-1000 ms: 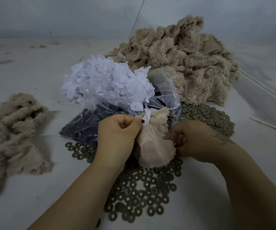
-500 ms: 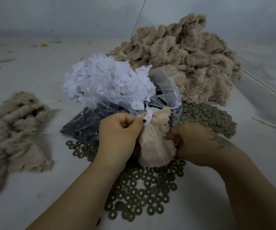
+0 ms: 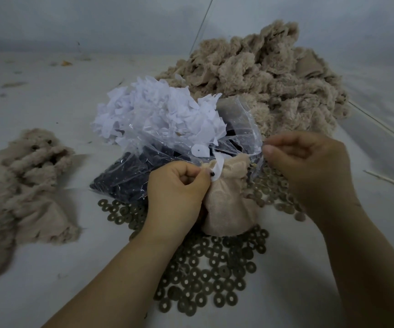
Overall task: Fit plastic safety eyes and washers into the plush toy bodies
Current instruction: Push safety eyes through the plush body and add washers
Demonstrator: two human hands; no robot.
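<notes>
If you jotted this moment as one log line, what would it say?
left hand: pinches plush body at eye post | right hand: lifted clear, fingers curled | washers: spread underneath | eye fitting: unfinished

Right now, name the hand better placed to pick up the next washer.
Right hand: it holds no plush and hangs over the washers. The left hand pinches the plush body.
</notes>
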